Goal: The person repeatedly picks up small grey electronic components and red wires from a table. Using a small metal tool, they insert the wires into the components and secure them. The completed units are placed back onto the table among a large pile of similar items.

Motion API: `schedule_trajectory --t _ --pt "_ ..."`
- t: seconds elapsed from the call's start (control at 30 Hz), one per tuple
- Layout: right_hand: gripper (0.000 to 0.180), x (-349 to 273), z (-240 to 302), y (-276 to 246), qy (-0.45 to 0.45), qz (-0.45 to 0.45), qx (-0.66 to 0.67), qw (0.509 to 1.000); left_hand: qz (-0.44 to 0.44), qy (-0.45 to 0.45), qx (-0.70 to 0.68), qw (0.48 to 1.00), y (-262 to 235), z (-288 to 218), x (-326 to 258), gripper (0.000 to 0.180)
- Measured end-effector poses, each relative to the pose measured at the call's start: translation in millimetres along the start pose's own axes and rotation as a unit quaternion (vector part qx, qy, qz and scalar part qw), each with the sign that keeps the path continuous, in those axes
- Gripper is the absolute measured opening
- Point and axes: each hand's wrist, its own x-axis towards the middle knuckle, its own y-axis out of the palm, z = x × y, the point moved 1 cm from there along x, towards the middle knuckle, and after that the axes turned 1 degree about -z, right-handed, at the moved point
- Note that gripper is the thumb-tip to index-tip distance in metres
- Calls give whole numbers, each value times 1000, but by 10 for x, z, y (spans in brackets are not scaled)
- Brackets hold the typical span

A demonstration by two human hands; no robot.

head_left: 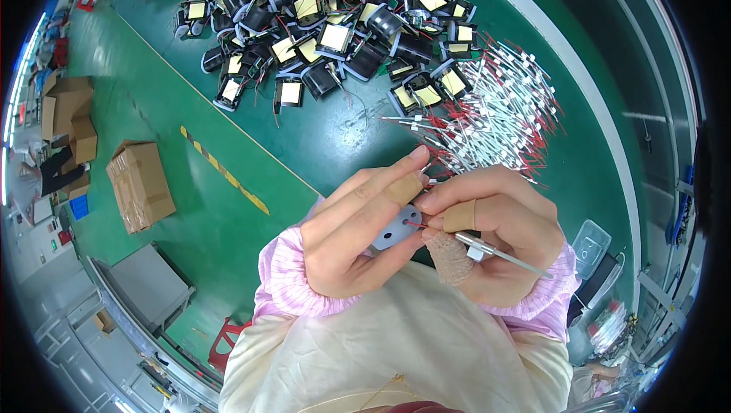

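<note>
Standing on floor (198,261): creased cardboard carton (141,184).
Black units (320,78): glossy, curved, yellow-padded, heaped on the green counter (350,135).
Left hand (346,234): grasping a rounded, holed grey plate (397,226), its edge finger-covered.
Right hand (506,230): pinching a silvery cylindrical lead (474,243), red wire (416,224) at the plate.
Loose leads (499,112): thin, white, red-ended.

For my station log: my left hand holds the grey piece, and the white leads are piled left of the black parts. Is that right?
Not quite: the head view shows the white leads piled right of the black parts. Your left hand does hold the grey piece.
</note>
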Motion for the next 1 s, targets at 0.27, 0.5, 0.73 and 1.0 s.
schedule_trajectory --t 0.27,0.5,0.73,1.0 --pt "23 27 27 6 -19 6 -31 999 -6 13 32 999 10 -13 3 49" --pt "24 31 30 13 -10 10 -26 1000 -7 31 36 999 18 -6 17 40" --pt "24 49 28 3 1 17 -21 1000 -11 41 36 998 20 14 5 39" --pt "23 92 38 -9 0 26 -32 999 -2 3 37 999 8 -37 -6 52"
